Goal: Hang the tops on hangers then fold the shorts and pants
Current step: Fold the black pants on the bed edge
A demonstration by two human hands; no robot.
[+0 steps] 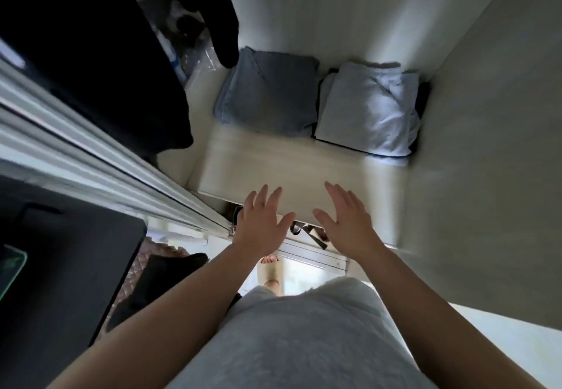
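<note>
Grey clothing on the person's torso fills the bottom centre of the frame, with 2 bare forearms reaching up from it. Both hands hold nothing. The left hand and the right hand sit side by side in the lower middle with a gap between them, fingers straight and spread, backs toward the camera. They lie over the front edge of a pale shelf; whether they touch it cannot be told.

At the back of the shelf, in the upper middle, lie 2 folded piles, just beside each other. The blue-grey folded garment is on the left. The pale folded garment is on the right, resting on a dark item that shows at its edges.

A dark hanging garment fills the upper left, its sleeve tip dangling over the blue-grey pile's corner. A door rail runs diagonally across the left side. Between the forearms a foot in a slipper shows below.
</note>
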